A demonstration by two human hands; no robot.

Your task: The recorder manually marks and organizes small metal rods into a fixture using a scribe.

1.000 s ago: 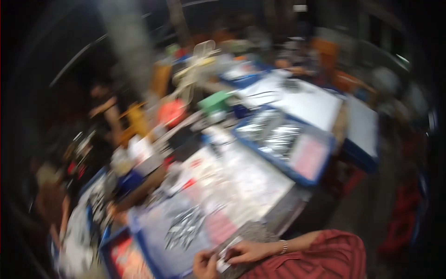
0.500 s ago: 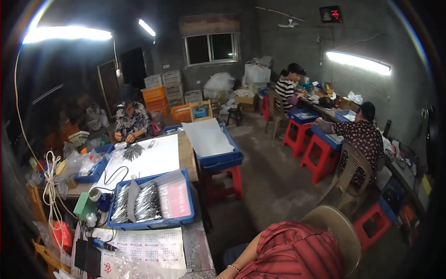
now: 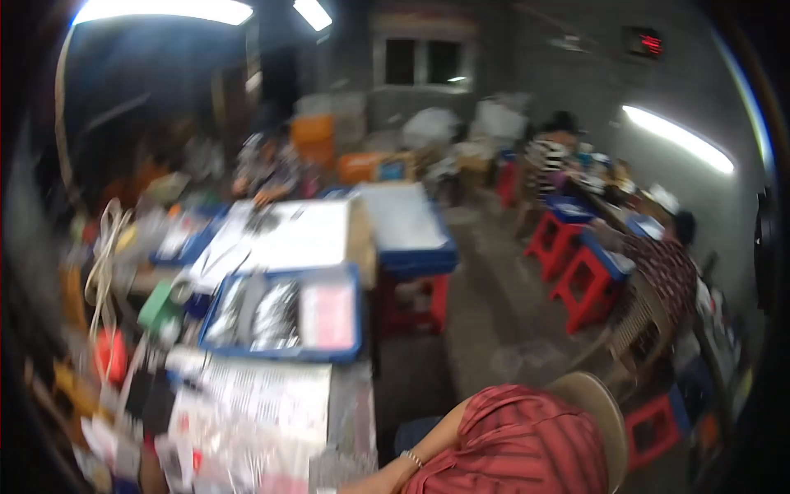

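both my hands are below view, so can't tell if wide or gripping sth, but w/ my r forearm point(image 3: 440, 438) just right of the clear plastic point(image 3: 239, 453) on the bench point(image 3: 352, 407), a blind leftward sweep could prob shove it askew.

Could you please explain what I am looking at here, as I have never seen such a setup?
There is no machine: a person works bare-handed, wearing a wide fisheye camera on the head, so edges bend. This picture is blurred. The red striped sleeve and bracelet belong to the person's right arm. The lower edge cuts off most of the right hand, and the left hand is out of view, so I cannot tell what either holds. On the table are a blue tray of shiny pieces, a printed sheet and a green box. Other people are farther back.
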